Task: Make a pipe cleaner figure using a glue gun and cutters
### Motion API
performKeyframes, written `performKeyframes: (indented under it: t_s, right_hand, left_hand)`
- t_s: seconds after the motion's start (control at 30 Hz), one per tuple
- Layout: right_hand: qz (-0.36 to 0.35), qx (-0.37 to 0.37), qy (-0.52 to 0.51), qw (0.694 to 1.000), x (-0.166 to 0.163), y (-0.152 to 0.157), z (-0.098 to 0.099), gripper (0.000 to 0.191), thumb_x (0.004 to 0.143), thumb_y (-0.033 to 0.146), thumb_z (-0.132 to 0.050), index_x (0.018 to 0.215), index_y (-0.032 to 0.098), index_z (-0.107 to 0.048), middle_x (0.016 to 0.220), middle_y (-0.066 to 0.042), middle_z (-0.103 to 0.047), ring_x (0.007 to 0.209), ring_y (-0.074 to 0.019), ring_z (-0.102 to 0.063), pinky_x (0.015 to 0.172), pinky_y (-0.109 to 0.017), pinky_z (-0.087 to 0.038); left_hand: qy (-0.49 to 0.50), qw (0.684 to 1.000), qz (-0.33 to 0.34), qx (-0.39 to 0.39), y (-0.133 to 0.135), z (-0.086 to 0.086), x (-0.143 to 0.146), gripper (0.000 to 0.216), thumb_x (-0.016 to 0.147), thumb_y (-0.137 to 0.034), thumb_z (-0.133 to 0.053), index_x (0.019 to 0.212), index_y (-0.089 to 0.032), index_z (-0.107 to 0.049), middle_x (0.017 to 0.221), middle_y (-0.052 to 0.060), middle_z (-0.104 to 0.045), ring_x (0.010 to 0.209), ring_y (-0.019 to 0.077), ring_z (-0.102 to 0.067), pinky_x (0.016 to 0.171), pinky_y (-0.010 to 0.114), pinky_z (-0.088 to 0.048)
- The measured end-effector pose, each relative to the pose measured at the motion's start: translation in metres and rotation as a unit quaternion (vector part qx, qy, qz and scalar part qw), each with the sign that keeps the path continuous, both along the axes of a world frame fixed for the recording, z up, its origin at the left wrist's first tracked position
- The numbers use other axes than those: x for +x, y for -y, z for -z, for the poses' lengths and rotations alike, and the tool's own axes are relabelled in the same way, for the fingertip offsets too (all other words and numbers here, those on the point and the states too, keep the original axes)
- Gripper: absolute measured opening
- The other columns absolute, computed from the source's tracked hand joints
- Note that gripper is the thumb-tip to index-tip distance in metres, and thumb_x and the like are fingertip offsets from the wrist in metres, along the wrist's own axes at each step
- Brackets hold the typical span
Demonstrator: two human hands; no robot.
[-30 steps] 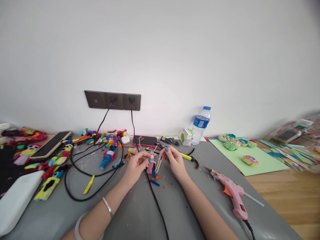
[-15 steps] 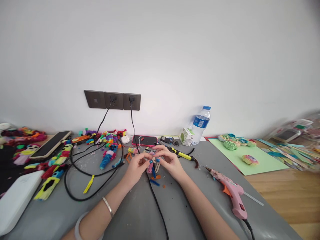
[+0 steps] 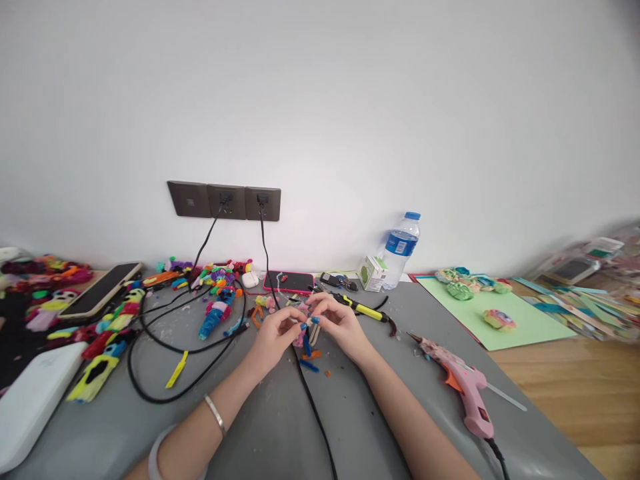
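My left hand (image 3: 274, 337) and my right hand (image 3: 340, 327) meet at the middle of the grey table (image 3: 280, 427), fingers pinched together round a small pink and blue craft figure (image 3: 303, 335) on wooden sticks. Both hands hold it just above the tabletop, fingertips touching. A black cable (image 3: 310, 400) runs under the hands toward me. Small blue and orange scraps (image 3: 313, 362) lie right below the figure.
A pink glue gun (image 3: 463, 387) lies to the right, a yellow-handled tool (image 3: 363, 308) behind my right hand. Colourful craft figures (image 3: 215, 293), phones (image 3: 100, 288) and looped cables (image 3: 165, 340) crowd the left. A water bottle (image 3: 401, 250), a small carton (image 3: 373, 273) and green paper (image 3: 495, 313) sit far right.
My right hand has moved left from a little apart to close in on the figure, so both hands now pinch it together. The rest has stayed put.
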State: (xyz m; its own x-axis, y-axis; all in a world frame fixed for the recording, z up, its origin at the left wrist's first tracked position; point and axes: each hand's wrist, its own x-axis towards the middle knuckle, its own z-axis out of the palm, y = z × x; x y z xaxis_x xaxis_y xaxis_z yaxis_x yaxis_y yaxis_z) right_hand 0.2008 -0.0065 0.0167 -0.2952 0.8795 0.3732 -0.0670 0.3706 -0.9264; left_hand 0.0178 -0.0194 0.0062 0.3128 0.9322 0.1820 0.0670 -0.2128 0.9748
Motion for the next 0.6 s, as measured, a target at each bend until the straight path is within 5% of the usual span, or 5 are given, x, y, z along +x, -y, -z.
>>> performKeyframes:
  t_s: [0.6]
  right_hand:
    - [-0.073,-0.09,-0.036,0.993,0.001,0.001,0.008,0.026,0.087,0.046,-0.063,0.08,0.022,-0.06,0.116,-0.008,-0.061,0.108,-0.0237,-0.057,0.093,-0.036,-0.045]
  left_hand:
    - [0.016,0.999,0.028,-0.016,0.006,-0.014,0.003,0.016,0.082,-0.033,-0.059,0.086,-0.017,-0.061,0.065,-0.003,-0.051,0.057,0.0127,-0.049,0.056,0.023,-0.04]
